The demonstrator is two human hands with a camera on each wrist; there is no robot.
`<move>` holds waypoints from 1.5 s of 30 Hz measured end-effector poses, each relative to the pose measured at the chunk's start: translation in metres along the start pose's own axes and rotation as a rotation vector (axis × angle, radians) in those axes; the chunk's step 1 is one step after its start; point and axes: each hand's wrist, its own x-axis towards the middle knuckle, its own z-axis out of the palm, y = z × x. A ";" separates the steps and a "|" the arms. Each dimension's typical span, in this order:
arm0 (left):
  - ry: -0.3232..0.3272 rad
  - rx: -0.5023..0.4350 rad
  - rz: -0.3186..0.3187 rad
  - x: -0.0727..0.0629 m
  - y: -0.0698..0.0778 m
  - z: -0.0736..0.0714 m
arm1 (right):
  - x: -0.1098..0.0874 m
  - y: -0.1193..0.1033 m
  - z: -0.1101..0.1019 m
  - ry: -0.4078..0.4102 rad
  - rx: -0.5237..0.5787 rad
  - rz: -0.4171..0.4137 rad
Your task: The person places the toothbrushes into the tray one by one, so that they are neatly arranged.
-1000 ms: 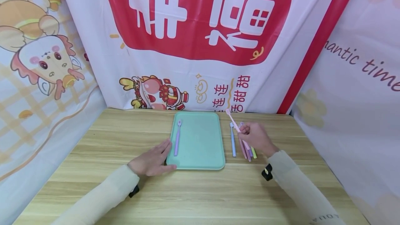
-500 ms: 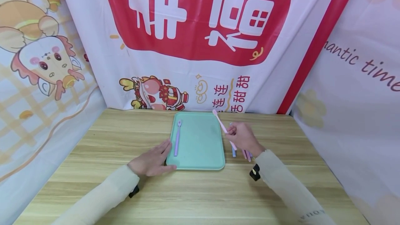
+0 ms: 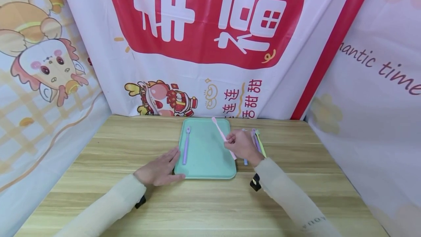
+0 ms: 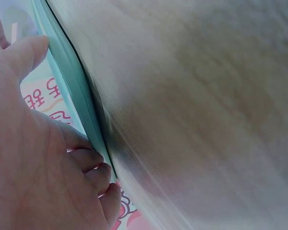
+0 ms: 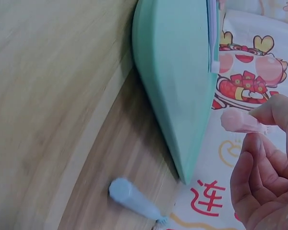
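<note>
My right hand (image 3: 241, 144) pinches a pink toothbrush (image 3: 219, 129) between thumb and fingers, above the right side of a mint-green tray (image 3: 208, 156). Its bristle head points toward the back wall; in the right wrist view the handle end of the pink toothbrush (image 5: 235, 120) faces the camera. A purple toothbrush (image 3: 186, 149) lies along the tray's left side. My left hand (image 3: 160, 168) rests at the tray's left edge with fingers extended and thumb at the near corner. In the left wrist view the left thumb and fingertips touch the rim of the tray (image 4: 72, 72).
To the right of the tray lie a blue toothbrush (image 5: 134, 199), a green toothbrush (image 3: 261, 144) and a purple one, partly hidden behind my right hand. All are on a wooden table (image 3: 210, 207). A printed cloth (image 3: 204, 90) hangs right behind the tray.
My right hand has carried the pink toothbrush left, from over the loose toothbrushes to over the tray, uncovering the green one. The left hand and the tray have stayed in place.
</note>
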 end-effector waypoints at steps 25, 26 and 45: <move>0.009 -0.008 0.005 -0.001 0.000 0.000 | 0.013 -0.042 0.056 0.031 0.167 0.035; 0.009 -0.007 0.005 -0.001 -0.001 0.000 | 0.013 -0.042 0.059 0.038 0.161 0.036; -0.003 -0.013 -0.001 -0.002 0.001 -0.002 | 0.019 -0.062 0.098 0.063 0.247 0.260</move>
